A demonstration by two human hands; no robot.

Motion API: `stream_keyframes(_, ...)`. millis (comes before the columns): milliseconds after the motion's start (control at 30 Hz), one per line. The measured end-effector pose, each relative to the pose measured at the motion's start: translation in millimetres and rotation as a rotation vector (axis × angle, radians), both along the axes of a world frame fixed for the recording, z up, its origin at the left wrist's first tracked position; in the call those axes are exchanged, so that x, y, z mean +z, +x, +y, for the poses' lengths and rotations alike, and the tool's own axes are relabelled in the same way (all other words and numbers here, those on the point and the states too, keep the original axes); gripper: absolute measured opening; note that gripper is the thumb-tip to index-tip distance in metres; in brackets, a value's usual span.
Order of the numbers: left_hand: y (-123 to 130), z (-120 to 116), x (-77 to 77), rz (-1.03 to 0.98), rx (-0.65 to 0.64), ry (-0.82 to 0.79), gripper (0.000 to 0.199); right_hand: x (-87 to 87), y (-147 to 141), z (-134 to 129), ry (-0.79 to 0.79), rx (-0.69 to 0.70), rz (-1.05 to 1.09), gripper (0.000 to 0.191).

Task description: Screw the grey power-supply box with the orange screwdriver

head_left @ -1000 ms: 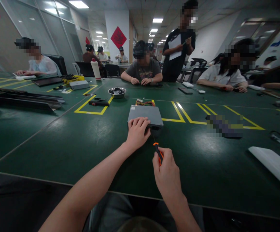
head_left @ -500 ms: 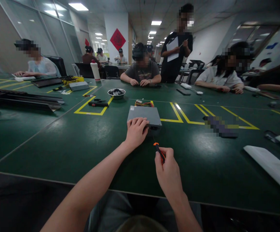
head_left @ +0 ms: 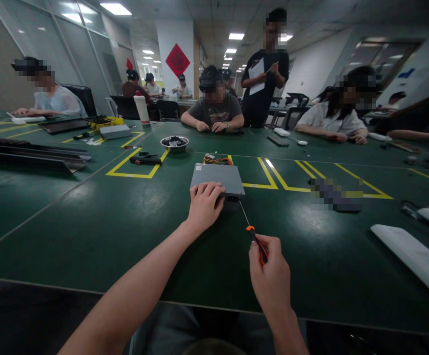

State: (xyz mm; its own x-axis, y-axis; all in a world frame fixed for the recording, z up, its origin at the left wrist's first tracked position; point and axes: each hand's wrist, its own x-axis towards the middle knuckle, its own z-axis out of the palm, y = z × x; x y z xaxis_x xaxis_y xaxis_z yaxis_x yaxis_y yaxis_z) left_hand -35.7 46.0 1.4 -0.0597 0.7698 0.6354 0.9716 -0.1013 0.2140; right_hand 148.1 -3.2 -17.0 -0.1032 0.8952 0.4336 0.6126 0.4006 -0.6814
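A grey metal box [head_left: 220,176] with a white label lies on the green table, and coloured wires [head_left: 216,160] come out behind it. My left hand [head_left: 205,206] rests on the box's near left part, its fingers over the top and front edge. My right hand [head_left: 270,268] grips a screwdriver [head_left: 257,242] with a black and orange handle. The shaft points up and left, its tip at the lower right of the box's front face, near a black socket [head_left: 232,198]. Whether the tip touches the box, I cannot tell.
A metal bowl [head_left: 174,144] of small parts and a black tool [head_left: 145,160] stand beyond the box on the left. Long dark metal parts [head_left: 29,155] lie far left, a white device [head_left: 410,256] at right. Several people sit around; one stands [head_left: 264,79].
My right hand has moved right and slightly down with the screwdriver, whose shaft now shows clearly beside the box's front. My left hand stays on the box. The view has shifted slightly.
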Motion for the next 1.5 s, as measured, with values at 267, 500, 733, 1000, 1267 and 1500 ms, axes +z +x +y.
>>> stream_keyframes(267, 0, 1, -1.0, 0.002, 0.003, 0.007, 0.02, -0.1, -1, 1, -0.029, -0.013, -0.001, 0.021)
stream_keyframes(500, 0, 1, -2.0, -0.012, -0.009, 0.007, 0.02, 0.1, -2, 1, -0.017, 0.006, -0.022, 0.022)
stream_keyframes(733, -1, 1, -2.4, 0.002, -0.003, 0.006, 0.019, -0.9, -6, 7, -0.023, -0.029, -0.139, 0.017)
stream_keyframes(1000, 0, -1, -0.7, 0.015, -0.004, 0.0, 0.018, 7.5, -1, 9, -0.096, -0.031, -0.261, 0.02)
stream_keyframes(1267, 0, 0, -1.6, 0.019, -0.003, 0.014, 0.018, 10.1, -11, 8, -0.032, -0.079, -0.221, 0.014)
stream_keyframes(1500, -1, 1, -2.5, 0.011, -0.005, 0.02, 0.019, 10.8, -14, 1, -0.006, -0.086, -0.254, 0.013)
